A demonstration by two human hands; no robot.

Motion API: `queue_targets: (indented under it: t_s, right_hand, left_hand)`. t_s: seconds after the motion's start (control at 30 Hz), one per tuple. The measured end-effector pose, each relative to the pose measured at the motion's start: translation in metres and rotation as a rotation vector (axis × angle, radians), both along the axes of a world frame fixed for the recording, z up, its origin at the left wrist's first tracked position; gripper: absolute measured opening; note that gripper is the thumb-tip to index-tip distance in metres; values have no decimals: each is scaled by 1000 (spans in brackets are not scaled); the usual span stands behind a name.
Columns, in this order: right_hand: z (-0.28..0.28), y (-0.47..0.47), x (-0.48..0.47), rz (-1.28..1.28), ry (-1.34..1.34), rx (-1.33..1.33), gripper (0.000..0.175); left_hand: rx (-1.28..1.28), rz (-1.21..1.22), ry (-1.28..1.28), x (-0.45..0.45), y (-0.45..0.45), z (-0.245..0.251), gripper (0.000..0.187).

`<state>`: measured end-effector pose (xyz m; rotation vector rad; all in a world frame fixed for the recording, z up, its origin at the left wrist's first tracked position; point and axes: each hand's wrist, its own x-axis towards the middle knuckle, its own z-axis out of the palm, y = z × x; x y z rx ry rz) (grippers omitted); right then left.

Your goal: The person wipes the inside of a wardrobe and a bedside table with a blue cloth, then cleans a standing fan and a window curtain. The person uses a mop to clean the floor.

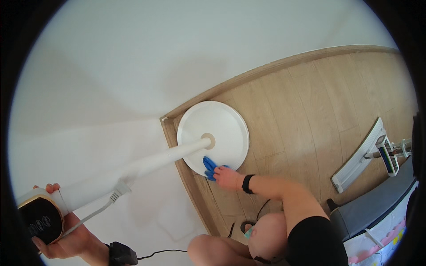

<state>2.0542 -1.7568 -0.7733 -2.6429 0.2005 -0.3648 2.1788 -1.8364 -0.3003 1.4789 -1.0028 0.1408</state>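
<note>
My left hand (71, 237) grips the head of a white stand appliance, with its black touch control panel (41, 221) and gold rim at the lower left. From there a white pole (143, 166) runs to a round white base (226, 126) on the floor in the corner. My right hand (226, 178) holds a blue cloth (210, 166) against the near part of the base. Beside the pole hangs a grey power cord with a white plug (120, 191). The fingers of my left hand are partly hidden behind the head.
Walls with a wooden baseboard (273, 68) meet at the corner beside the base. A flat mop (357, 156) lies on the wood floor (299, 133) at the right. Near it stands a grey padded piece of furniture (372, 202). My bent knees are at the bottom.
</note>
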Motion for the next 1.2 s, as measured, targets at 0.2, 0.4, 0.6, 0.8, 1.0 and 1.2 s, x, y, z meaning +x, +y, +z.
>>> queue_targets:
  t_s: [0.2, 0.4, 0.6, 0.8, 1.0, 1.2]
  right_hand:
    - [16, -90, -55, -113, 382, -144, 11]
    - [52, -189, -6, -523, -74, -68, 11]
    - [-1, -182, 95, -417, -94, 42, 18]
    - [-16, -213, 77, -617, 117, -259, 18]
    - [-16, -137, 1, -859, 287, -313, 12]
    - [27, -13, -16, -125, 453, 148, 21]
  left_hand:
    - [-21, 7, 14, 2, 1, 0, 79]
    - [27, 29, -31, 5, 7, 0, 81]
    - [-10, -172, 55, 10, 2, 6, 69]
    - [-55, -64, 19, 14, 7, 2, 68]
    - [-69, -82, 63, 13, 8, 2, 65]
    - [-73, -84, 62, 5, 7, -2, 64]
